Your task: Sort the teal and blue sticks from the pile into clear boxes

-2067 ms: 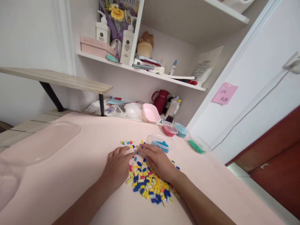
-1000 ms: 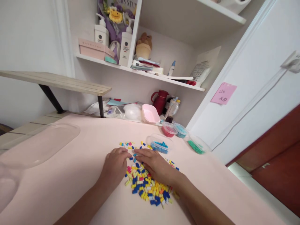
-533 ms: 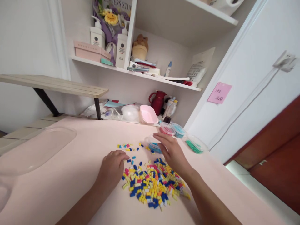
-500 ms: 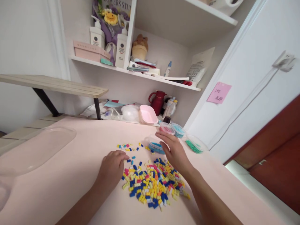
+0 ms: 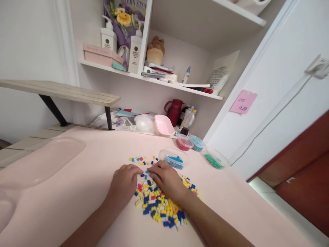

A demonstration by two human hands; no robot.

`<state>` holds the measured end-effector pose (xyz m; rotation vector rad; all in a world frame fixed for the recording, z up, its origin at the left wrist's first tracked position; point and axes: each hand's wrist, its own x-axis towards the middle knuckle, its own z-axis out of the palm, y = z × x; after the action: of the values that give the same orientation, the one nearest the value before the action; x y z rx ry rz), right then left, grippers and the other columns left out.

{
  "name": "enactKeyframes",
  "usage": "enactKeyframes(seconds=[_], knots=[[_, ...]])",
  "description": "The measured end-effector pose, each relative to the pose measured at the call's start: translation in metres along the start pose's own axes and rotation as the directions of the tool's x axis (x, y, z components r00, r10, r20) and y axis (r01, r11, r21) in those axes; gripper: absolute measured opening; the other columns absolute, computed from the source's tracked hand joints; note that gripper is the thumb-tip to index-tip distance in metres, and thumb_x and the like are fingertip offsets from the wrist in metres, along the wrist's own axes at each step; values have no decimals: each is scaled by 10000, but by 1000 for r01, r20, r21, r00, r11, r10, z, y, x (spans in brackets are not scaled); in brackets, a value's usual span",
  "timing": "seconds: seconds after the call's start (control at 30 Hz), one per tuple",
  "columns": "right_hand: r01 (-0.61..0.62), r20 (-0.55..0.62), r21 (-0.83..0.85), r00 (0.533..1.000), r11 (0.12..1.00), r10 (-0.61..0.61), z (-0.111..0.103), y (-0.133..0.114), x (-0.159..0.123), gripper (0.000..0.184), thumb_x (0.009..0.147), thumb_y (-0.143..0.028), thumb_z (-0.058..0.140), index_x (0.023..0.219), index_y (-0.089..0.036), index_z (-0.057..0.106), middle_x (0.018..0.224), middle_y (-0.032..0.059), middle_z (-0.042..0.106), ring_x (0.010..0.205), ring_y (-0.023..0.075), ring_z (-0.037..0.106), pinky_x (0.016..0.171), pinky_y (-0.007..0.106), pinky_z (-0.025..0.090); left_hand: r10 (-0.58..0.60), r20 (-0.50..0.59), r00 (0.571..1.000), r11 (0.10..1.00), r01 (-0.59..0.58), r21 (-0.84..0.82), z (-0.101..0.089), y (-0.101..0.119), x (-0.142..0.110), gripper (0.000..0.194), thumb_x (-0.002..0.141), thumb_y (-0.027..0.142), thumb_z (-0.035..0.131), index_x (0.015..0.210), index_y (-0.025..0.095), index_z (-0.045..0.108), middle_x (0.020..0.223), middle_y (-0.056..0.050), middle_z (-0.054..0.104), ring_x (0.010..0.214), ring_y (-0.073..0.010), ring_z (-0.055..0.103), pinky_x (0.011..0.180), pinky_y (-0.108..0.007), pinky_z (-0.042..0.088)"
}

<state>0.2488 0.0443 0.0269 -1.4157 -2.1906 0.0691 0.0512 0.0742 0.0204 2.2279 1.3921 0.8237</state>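
My left hand rests on the table left of a pile of small building bricks, mostly yellow and dark blue. Its fingers lie loosely out, with the thumb towards a few stray bricks, and no brick shows in it. Over the upper part of the pile reaches my right hand. Its thumb and index fingertips are brought together at a light-blue brick, partly covered by the fingers. A dark-blue brick lies between the two hands. Behind the right hand stands a clear tub containing blue bricks.
Further tubs hold red, light-blue and green bricks. A pink bowl and red jug stand at the back. A clear lid-like tray lies left. More bricks are scattered beyond my hands.
My right hand has come back from over the blue-brick tub, down and left to the stray light-blue brick. My left hand has stayed nearly still. The view has shifted slightly.
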Motion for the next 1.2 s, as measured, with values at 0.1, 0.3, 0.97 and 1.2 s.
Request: enactKeyframes(seconds=[0.1,0.3,0.97,1.2], knots=[[-62,18,-28,998,998,62,1,-3,6,186,948,-258,591,1072,-255,730,977,60,683,970,207,626,841,297,481,-3,4,1000,1000,3,3,0,1,0,417,823,63,378,917,239,744,1057,-20,743,1073,-201,624,979,-394,453],[-147,11,2,989,989,147,-2,-8,7,112,882,-177,631,821,-230,708,873,21,668,814,169,624,698,249,439,7,-1,1000,1000,-7,0,1,-1,0,413,808,54,387,903,238,744,1052,-19,744,1064,-200,627,971,-386,456],[-67,22,95,998,993,65,-8,-3,2,154,835,-141,688,946,-243,721,969,24,728,936,200,654,828,299,479,15,3,1000,1000,-15,3,0,-2,1,413,804,54,387,882,242,747,1047,-19,744,1064,-200,630,976,-392,453],[-122,-155,235,975,964,161,-36,10,-2,90,869,-227,643,903,-232,726,875,23,738,780,180,655,747,298,495,0,22,1000,1000,0,-2,-1,0,0,422,803,61,383,874,262,747,1058,-3,744,1081,-197,628,985,-386,448]])
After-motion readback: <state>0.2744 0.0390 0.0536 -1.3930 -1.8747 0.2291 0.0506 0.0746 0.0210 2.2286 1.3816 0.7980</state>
